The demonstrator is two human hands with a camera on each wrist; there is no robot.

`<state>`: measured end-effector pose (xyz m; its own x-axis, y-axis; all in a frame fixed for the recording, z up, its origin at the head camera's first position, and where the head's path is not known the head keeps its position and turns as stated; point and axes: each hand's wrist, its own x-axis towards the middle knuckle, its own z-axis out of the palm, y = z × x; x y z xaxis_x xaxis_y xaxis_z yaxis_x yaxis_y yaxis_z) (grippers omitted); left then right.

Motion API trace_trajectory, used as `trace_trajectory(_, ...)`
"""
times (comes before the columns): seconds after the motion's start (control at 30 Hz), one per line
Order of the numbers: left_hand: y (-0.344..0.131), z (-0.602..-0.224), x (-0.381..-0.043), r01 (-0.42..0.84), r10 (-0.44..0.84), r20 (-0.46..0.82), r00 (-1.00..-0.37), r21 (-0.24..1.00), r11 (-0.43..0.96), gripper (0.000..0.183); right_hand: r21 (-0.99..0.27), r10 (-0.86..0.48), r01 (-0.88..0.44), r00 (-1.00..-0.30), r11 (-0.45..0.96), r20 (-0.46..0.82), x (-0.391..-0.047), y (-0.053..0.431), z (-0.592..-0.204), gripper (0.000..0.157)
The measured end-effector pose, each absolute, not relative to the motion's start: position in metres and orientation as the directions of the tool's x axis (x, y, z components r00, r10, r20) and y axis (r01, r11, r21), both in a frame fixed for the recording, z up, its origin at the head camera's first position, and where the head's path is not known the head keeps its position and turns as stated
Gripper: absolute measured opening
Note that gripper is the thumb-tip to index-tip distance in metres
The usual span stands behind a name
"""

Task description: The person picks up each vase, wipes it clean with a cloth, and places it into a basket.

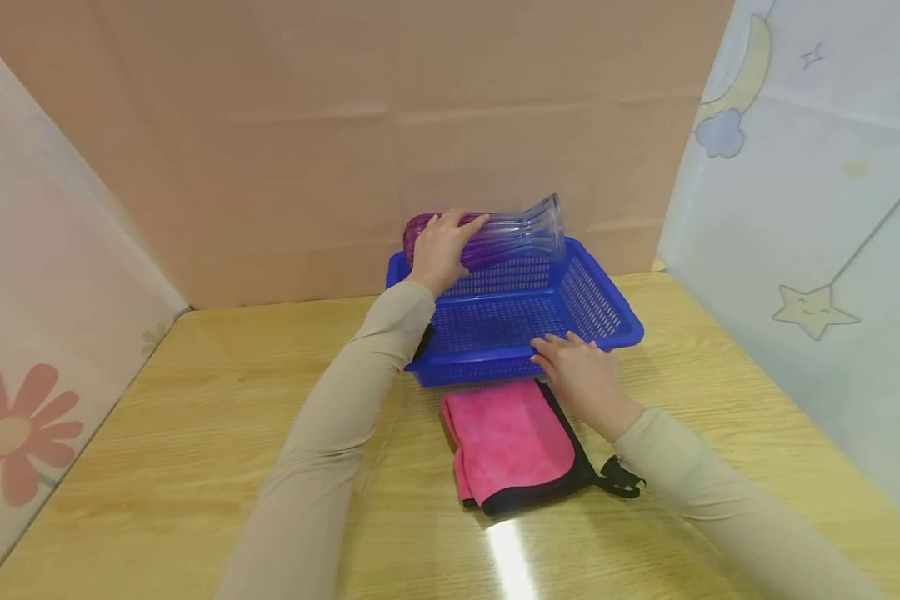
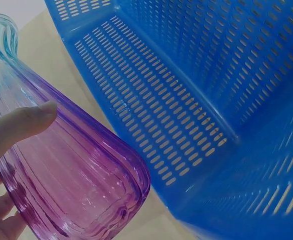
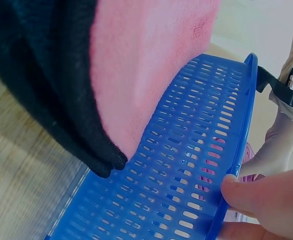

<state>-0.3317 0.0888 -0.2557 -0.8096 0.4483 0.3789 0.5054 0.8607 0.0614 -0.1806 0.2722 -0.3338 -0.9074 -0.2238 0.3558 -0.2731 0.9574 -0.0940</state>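
A ribbed glass vase (image 1: 506, 236), purple at its base and fading to pale blue at the flared mouth, lies sideways in my left hand (image 1: 441, 250) over the back of a blue plastic basket (image 1: 495, 321). In the left wrist view the thumb lies along one side of the vase (image 2: 81, 165) and the other fingers are round its far side. My right hand (image 1: 581, 375) grips the basket's front rim. Seen from the right wrist, thumb and fingers pinch that rim (image 3: 230, 165). A folded pink cloth (image 1: 513, 437) with black edging lies just in front of the basket.
The wooden table (image 1: 217, 433) carries the basket and cloth. A plain tan backdrop (image 1: 270, 167) stands right behind the basket. Patterned panels close off the left (image 1: 60, 275) and right (image 1: 810, 208). A black loop (image 1: 621, 479) sticks out from the cloth's corner, near the right sleeve.
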Motion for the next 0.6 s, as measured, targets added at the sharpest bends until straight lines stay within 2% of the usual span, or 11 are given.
trace_trajectory(0.6, 0.096, -0.258, -0.343, 0.492, 0.453, 0.339, -0.825, 0.034, 0.870, 0.082, -0.081, -0.220, -0.267, -0.903, 0.960, 0.369, -0.181, 0.273, -0.332, 0.030)
